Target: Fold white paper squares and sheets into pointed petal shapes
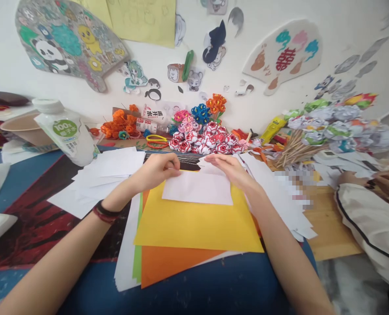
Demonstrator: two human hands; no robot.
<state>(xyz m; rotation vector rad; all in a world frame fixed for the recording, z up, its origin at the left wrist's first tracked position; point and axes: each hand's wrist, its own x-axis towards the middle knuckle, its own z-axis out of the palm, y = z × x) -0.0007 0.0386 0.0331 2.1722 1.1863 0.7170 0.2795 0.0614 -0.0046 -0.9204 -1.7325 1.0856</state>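
Observation:
A small white sheet of paper point(197, 189) lies over a yellow sheet point(197, 225). My left hand point(164, 167) is closed, pinching the white sheet at its far left corner. On the opposite side, my right hand point(231, 169) has its fingers stretched out by the far right corner; its thumb is hidden. Beneath the yellow sheet, an orange sheet point(178, 262), a green sheet point(137, 262) and white paper point(126, 258) stick out toward me.
White papers point(109, 168) spread on the left, with more white sheets point(273, 197) on the right. A white bottle point(66, 131) leans at back left. Red-and-white paper flowers point(207, 140) lie along the wall. Another person's white sleeve point(368, 218) is at far right.

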